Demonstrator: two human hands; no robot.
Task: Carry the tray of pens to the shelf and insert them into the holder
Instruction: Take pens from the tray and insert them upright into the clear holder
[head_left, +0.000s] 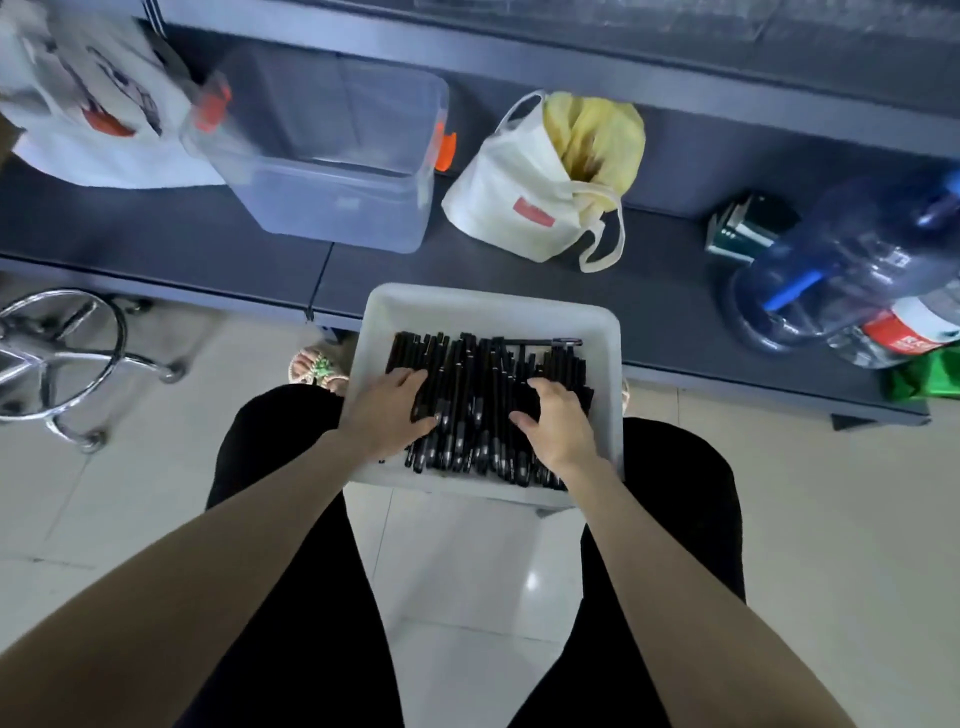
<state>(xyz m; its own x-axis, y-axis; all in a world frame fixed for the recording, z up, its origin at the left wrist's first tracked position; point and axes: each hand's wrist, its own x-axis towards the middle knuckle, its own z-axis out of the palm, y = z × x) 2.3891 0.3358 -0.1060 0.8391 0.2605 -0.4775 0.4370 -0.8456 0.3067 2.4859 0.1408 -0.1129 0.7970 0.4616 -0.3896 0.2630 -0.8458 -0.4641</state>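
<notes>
Fingers (411, 381) of left hand (390, 411) flat on pens (470, 364), right hand (560, 427) curled over them, grasp unclear; tray (488, 304) reaches shelf (156, 228) front edge, insertion seemingly not begun

I see the dark shelf (156, 228) carrying, left to right, a printed bag (88, 104), a clear plastic bin (332, 171), a white tote bag (530, 197), some books (743, 223) and a blue water jug (852, 265).

Single view. A wide-angle camera worn on the head looks forward and steeply down from close above the left hand (392, 415) and right hand (558, 423), which sit mid-frame; the shelf (675, 296) lies beyond the hands, toward the top edge.
</notes>
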